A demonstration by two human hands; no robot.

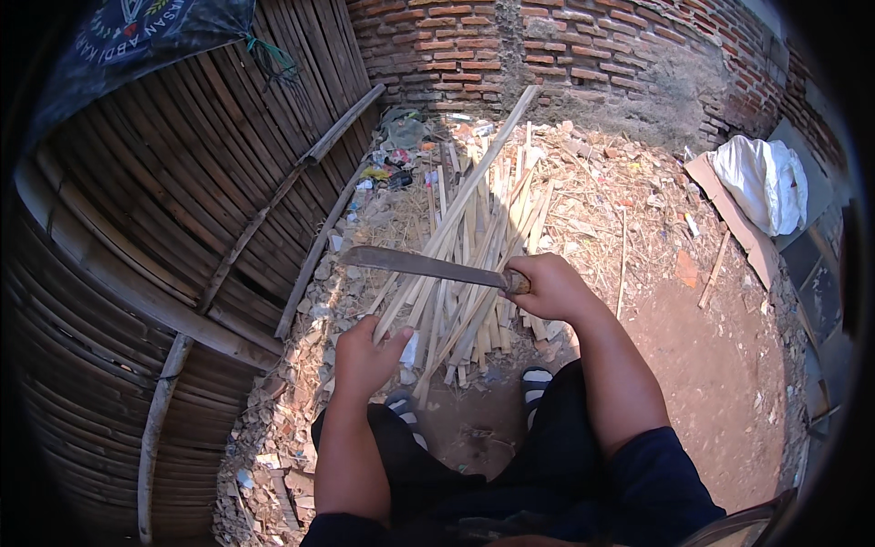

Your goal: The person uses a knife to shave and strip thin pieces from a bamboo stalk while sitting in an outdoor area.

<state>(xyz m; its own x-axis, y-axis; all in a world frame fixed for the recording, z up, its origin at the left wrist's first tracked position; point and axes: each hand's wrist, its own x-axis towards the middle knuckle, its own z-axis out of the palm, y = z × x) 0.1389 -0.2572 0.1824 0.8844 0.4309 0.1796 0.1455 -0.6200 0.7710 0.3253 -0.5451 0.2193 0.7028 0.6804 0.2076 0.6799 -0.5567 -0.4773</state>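
My right hand (pixel 550 288) is closed round the wooden handle of a machete (pixel 419 266). Its long dark blade points left and lies across the view above a pile of split bamboo strips (pixel 483 301). Lower and to the left, my left hand (pixel 363 357) is closed on the near end of a long pale bamboo strip (pixel 483 166). That strip slants up and away to the right, passing behind the blade and reaching toward the brick wall. The fingers of my left hand are partly hidden behind the hand; the thumb shows.
A slatted bamboo wall (pixel 246 137) with poles runs along the left. Ahead stands a brick wall (pixel 602 41). Rubble and straw (pixel 592 201) cover the ground around the pile. At right, a white sack (pixel 761 185) lies by a brown board (pixel 731 217). My sandalled feet stand near the pile.
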